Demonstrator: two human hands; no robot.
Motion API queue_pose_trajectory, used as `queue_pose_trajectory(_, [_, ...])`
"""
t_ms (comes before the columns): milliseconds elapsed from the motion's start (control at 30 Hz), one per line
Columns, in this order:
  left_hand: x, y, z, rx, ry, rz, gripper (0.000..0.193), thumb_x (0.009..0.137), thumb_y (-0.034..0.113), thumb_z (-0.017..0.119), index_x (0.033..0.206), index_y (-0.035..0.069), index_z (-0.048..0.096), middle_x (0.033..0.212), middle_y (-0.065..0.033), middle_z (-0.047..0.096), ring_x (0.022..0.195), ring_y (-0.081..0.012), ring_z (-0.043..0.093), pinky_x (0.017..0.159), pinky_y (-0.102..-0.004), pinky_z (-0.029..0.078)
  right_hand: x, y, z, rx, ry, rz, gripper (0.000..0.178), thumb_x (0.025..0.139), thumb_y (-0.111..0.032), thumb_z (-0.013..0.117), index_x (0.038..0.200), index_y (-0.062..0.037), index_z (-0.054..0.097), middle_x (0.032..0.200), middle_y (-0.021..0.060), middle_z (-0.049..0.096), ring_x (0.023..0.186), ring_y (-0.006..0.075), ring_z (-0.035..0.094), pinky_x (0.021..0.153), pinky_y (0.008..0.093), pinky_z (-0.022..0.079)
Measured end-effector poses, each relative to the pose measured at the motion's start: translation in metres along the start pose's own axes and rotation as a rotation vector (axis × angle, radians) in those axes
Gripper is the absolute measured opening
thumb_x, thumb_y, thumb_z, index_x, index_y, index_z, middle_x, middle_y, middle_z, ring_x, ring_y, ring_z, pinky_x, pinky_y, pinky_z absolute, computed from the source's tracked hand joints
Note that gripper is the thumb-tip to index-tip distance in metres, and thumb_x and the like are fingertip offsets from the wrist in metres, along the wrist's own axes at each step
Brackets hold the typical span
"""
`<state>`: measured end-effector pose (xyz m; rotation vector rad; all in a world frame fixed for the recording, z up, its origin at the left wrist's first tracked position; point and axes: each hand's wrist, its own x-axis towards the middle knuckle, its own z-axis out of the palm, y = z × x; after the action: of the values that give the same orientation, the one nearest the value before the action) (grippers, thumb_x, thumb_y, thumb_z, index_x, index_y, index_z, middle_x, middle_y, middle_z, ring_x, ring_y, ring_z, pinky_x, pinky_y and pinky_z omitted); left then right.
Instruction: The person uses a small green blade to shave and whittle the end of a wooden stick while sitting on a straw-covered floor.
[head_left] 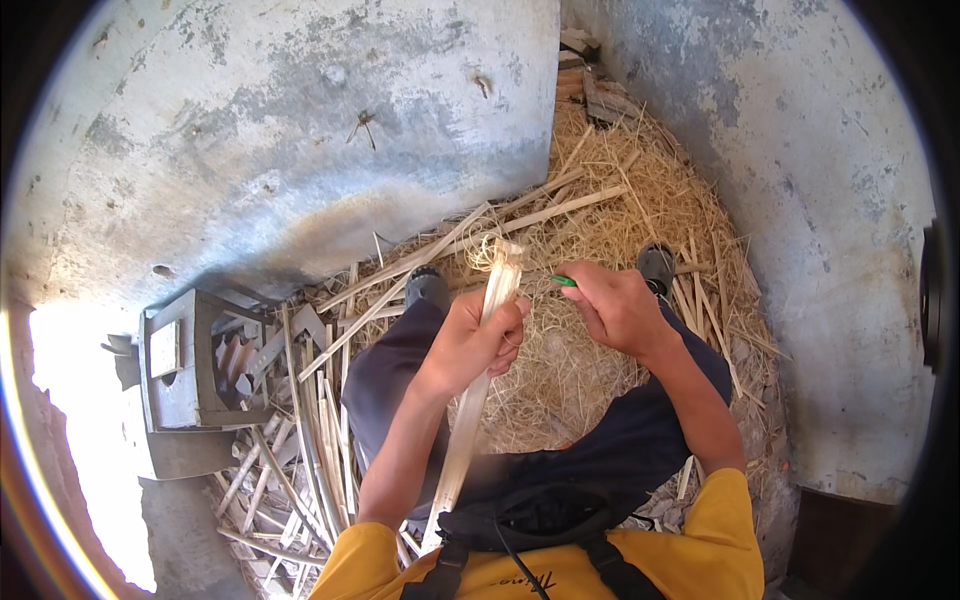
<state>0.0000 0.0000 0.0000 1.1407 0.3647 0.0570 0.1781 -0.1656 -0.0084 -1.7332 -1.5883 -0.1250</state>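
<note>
My left hand (470,342) is wrapped round a long pale wooden strip (463,435), which slants from my lap up past my fist. Thin curled shavings (485,252) cling to its far end, which looks rough and split. To the right of the strip, my right hand (622,310) is closed on a small green object (564,281). Only a short green piece sticks out past the fingers, so its kind is hidden. A gap separates this hand from the strip.
Fine yellow shavings (660,190) cover the floor between my feet and toward the far corner. Long wooden strips (330,450) lie in a heap on the left, beside a grey box-like frame (200,360). Worn grey walls (330,120) stand ahead and on the right.
</note>
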Motion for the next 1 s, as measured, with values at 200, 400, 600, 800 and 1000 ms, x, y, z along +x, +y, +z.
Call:
queue_pose_trajectory(200, [0.0,0.005,0.0,-0.043,-0.043,-0.041,0.036,0.11,0.023,0.061,0.078,0.009,0.052,0.061,0.0015,0.047,0.046,-0.0083,0.044,0.044,-0.0267,0.036,0.001,-0.002,0.004,-0.043,0.013,-0.028,0.017,0.104,-0.02,0.07,0.114,-0.006,0.068,0.097,0.0122,0.075,0.072,0.0338,0.073,0.058,0.0418,0.056])
queue_pose_trajectory(400, [-0.001,0.002,-0.007,-0.157,-0.119,-0.107,0.033,0.106,0.03,0.064,0.082,0.01,0.053,0.059,0.0022,0.044,0.043,-0.0068,0.04,0.038,-0.0244,0.031,0.0,-0.001,0.006,-0.018,0.018,-0.032,0.018,0.105,-0.021,0.069,0.115,-0.0056,0.068,0.098,0.0129,0.075,0.072,0.0344,0.073,0.058,0.0425,0.056])
queue_pose_trajectory(600, [-0.001,0.002,-0.013,-0.262,-0.213,-0.127,0.038,0.108,0.041,0.06,0.091,0.008,0.058,0.057,0.0022,0.043,0.04,-0.0073,0.038,0.037,-0.0248,0.029,-0.001,0.003,0.005,0.075,0.005,-0.02,0.021,0.106,-0.021,0.067,0.118,-0.0034,0.07,0.099,0.0148,0.075,0.072,0.035,0.073,0.06,0.0421,0.056])
queue_pose_trajectory(800, [0.003,0.002,-0.006,-0.093,-0.194,0.046,0.062,0.107,0.055,0.054,0.139,0.002,0.052,0.077,-0.0073,0.058,0.043,-0.0121,0.049,0.034,-0.0246,0.035,0.0,0.002,-0.006,0.127,0.049,0.058,0.026,0.107,-0.024,0.067,0.119,-0.0022,0.07,0.093,0.0144,0.073,0.071,0.031,0.072,0.062,0.0384,0.054])
queue_pose_trajectory(1000, [0.002,0.001,-0.001,-0.022,-0.032,0.015,0.063,0.111,0.048,0.044,0.155,0.004,0.032,0.129,-0.0218,0.063,0.076,-0.0262,0.074,0.051,-0.032,0.061,0.002,-0.004,-0.012,0.468,0.099,0.385,0.026,0.107,-0.025,0.069,0.124,-0.0055,0.068,0.075,-0.0009,0.057,0.065,0.009,0.053,0.061,0.0275,0.042])
